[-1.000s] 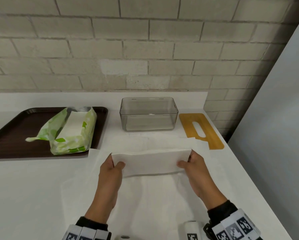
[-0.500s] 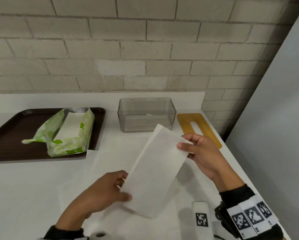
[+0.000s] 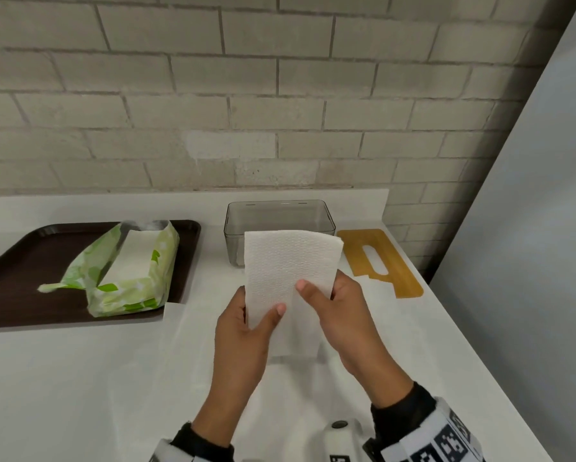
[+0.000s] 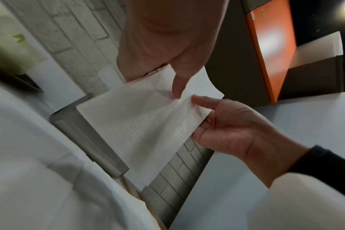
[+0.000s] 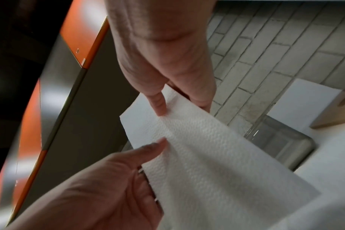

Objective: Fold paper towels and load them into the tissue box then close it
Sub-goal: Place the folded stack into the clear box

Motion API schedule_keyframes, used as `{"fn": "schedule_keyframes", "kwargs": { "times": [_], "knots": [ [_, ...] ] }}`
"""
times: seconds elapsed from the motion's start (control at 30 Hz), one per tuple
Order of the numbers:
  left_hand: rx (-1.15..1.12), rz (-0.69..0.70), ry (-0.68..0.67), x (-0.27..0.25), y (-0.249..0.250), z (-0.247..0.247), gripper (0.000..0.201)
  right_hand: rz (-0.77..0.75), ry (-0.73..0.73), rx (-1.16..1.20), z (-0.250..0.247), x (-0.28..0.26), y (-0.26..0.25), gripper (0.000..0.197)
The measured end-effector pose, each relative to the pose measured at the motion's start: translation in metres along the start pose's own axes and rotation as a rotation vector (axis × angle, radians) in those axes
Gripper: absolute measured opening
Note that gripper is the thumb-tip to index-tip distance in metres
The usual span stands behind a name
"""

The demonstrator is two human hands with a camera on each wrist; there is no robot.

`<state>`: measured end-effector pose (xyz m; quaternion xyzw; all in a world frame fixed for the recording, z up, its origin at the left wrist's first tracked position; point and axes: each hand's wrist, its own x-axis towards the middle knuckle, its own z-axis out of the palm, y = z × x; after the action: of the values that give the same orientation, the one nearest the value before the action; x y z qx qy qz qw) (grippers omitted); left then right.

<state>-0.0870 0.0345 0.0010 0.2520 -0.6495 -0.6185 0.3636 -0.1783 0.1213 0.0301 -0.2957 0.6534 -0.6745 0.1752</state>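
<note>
- Head view: both hands raised above the white countertop (image 3: 63, 378), holding a folded white embossed paper towel (image 3: 288, 271) upright btwn them. Left hand (image 3: 243, 331) comes in from lower left, thumb across the towel's front, fingers behind, pinching its lower left edge. Right hand (image 3: 343, 315) mirrors it on the right edge, thumb on front, palm turned inward.
- Towel's top edge overlaps the clear rectangular plastic tissue box (image 3: 276, 215), which sits open at the back of the counter by the pale brick wall (image 3: 280, 95). Flat bamboo lid w/ slot (image 3: 380, 261) lies just right of the box, off it.
- Dark brown tray (image 3: 20, 261) at left carries a green-and-white plastic pack of towels (image 3: 130, 271), open at top.
- Another white sheet (image 3: 196, 345) lies flat on the counter under the hands.
- Left wrist view: left thumb and fingers clamp the towel (image 4: 140, 121) near one corner; right hand (image 4: 230, 130) opposite, thumb on top, fingers curled under the edge. Box partly behind the towel.
- Right wrist view: right hand (image 5: 163, 51) pinches the towel (image 5: 211, 155) w/ thumb tip on top; left hand (image 5: 100, 186) grips the adjacent edge, thumb stretched over it. Box corner (image 5: 286, 143) shows beyond.
</note>
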Motion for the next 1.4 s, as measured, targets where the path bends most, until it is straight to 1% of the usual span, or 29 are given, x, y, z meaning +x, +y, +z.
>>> {"fn": "schedule_keyframes", "kwargs": {
  "times": [0.07,0.13,0.27,0.4,0.47,0.53,0.6,0.63,0.77,0.8,0.87,0.93,1.0,1.03,1.1,1.17,1.2,1.23,1.27,1.3,1.33,1.4],
  "knots": [
    [0.010,0.031,0.019,0.001,0.001,0.002,0.030,-0.035,0.024,0.021,0.002,-0.001,0.000,0.024],
    [0.028,0.034,0.011,0.002,-0.003,0.004,0.031,-0.034,0.045,-0.022,0.006,-0.003,0.007,0.027],
    [0.053,-0.019,-0.008,0.002,-0.011,0.007,0.031,0.003,0.074,-0.072,0.009,-0.004,0.021,0.035],
    [0.007,0.057,0.015,-0.001,-0.001,0.009,0.031,-0.082,0.093,-0.008,0.007,-0.005,0.015,0.034],
    [-0.010,0.075,0.008,-0.002,0.000,0.009,0.036,-0.099,0.104,0.010,0.006,-0.005,0.018,0.036],
    [-0.003,0.026,-0.026,-0.002,-0.006,0.008,0.045,-0.035,0.084,-0.061,0.007,-0.006,0.025,0.039],
    [0.019,-0.031,-0.048,-0.003,-0.012,0.007,0.049,0.054,0.045,-0.141,0.007,-0.005,0.031,0.040],
    [0.030,-0.038,-0.051,-0.002,-0.013,0.007,0.049,0.068,0.039,-0.152,0.007,-0.005,0.031,0.040],
    [0.030,0.011,-0.055,0.001,-0.012,0.007,0.044,0.034,0.070,-0.099,0.002,0.000,0.028,0.042],
    [0.024,0.003,-0.049,0.002,-0.013,0.007,0.040,0.054,0.051,-0.118,0.002,0.000,0.028,0.042],
    [-0.023,-0.042,-0.023,0.003,-0.017,0.007,0.032,0.138,-0.037,-0.220,0.001,0.001,0.030,0.041],
    [-0.113,-0.089,0.015,0.003,-0.018,0.004,0.025,0.238,-0.128,-0.279,-0.003,0.000,0.033,0.039],
    [-0.239,-0.135,0.024,0.005,-0.015,-0.002,0.020,0.311,-0.234,-0.346,-0.008,-0.003,0.035,0.036],
    [-0.296,-0.158,0.027,0.007,-0.013,-0.006,0.021,0.332,-0.304,-0.415,-0.010,-0.005,0.036,0.032],
    [-0.385,-0.183,0.053,0.015,-0.012,-0.020,0.030,0.348,-0.430,-0.560,-0.016,-0.009,0.035,0.026],
    [-0.411,-0.147,0.072,0.025,-0.012,-0.038,0.041,0.349,-0.503,-0.667,-0.025,-0.010,0.030,0.024],
    [-0.370,-0.121,0.068,0.029,-0.012,-0.047,0.043,0.346,-0.510,-0.689,-0.032,-0.009,0.026,0.022],
    [-0.303,-0.106,0.060,0.032,-0.012,-0.058,0.038,0.333,-0.489,-0.685,-0.039,-0.008,0.022,0.018],
    [-0.217,-0.099,0.038,0.033,-0.012,-0.068,0.027,0.313,-0.433,-0.657,-0.047,-0.006,0.018,0.014],
    [-0.129,-0.095,0.009,0.032,-0.013,-0.076,0.021,0.285,-0.345,-0.602,-0.053,-0.004,0.015,0.010],
    [-0.043,-0.098,-0.021,0.032,-0.015,-0.083,0.023,0.254,-0.243,-0.520,-0.058,-0.001,0.015,0.008],
    [0.035,-0.127,-0.060,0.028,-0.023,-0.089,0.030,0.205,-0.077,-0.291,-0.061,0.002,0.017,0.014]
  ]
}}
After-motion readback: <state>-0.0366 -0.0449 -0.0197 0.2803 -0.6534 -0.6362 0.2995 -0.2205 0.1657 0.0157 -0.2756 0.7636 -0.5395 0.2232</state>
